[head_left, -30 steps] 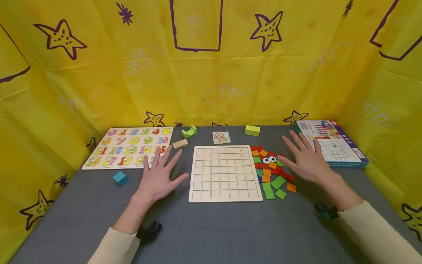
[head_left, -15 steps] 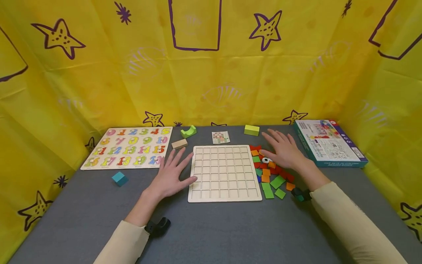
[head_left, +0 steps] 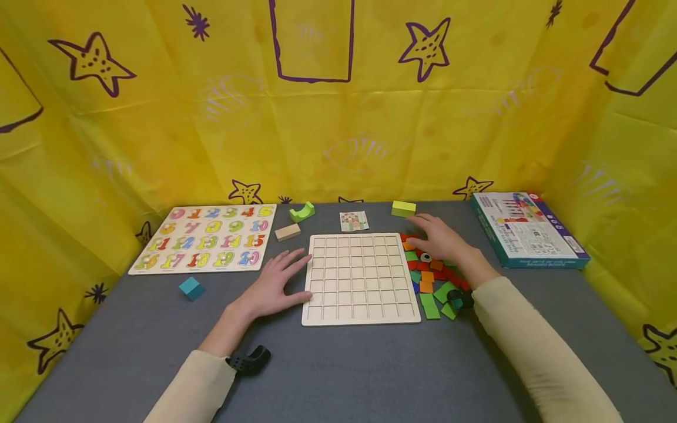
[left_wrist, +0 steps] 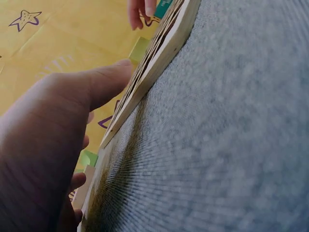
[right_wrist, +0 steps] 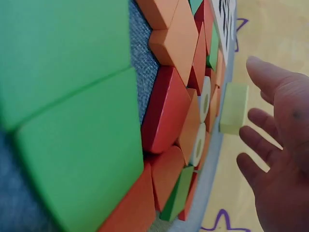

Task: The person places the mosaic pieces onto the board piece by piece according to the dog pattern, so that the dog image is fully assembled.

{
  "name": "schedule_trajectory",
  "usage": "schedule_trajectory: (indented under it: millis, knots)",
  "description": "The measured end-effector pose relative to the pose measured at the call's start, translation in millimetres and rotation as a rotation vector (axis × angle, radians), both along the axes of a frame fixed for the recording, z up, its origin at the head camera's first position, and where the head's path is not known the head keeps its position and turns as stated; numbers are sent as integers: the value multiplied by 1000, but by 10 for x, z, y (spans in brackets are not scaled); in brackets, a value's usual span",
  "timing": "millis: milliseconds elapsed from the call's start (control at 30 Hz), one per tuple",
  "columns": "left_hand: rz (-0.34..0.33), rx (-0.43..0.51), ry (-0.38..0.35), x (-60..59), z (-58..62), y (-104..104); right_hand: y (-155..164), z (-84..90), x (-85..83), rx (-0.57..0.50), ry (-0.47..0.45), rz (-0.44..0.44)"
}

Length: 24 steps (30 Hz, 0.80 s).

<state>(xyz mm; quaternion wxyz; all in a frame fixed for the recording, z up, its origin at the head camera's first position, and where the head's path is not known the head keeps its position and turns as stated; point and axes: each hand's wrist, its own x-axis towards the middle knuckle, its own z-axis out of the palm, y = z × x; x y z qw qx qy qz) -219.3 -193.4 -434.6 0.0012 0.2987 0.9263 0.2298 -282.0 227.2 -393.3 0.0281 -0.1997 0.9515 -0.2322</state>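
Two boards lie on the grey table (head_left: 338, 376) inside yellow star-printed walls (head_left: 158, 117): the grid tray (head_left: 361, 277), every cell bare, and the number puzzle (head_left: 206, 237), full. Left hand (head_left: 275, 285) rests flat against the tray's edge; right hand (head_left: 441, 241) hovers, fingers relaxed, over the loose tiles (head_left: 433, 282).

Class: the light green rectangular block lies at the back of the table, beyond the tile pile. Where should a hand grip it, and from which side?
Grip the light green block across its two long side faces, coming from above: it lies flat with clear space around it.
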Motion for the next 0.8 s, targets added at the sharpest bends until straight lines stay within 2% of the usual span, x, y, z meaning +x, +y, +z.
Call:
schedule_trajectory:
  millis: [300, 800]
  knots:
    - [-49, 8, 10, -8, -52, -21, -15, -56, -163, -40, -40, 7]
    - [-28, -38, -26, 7, -40, -22, 78, -121, -221, -44, -90, -26]
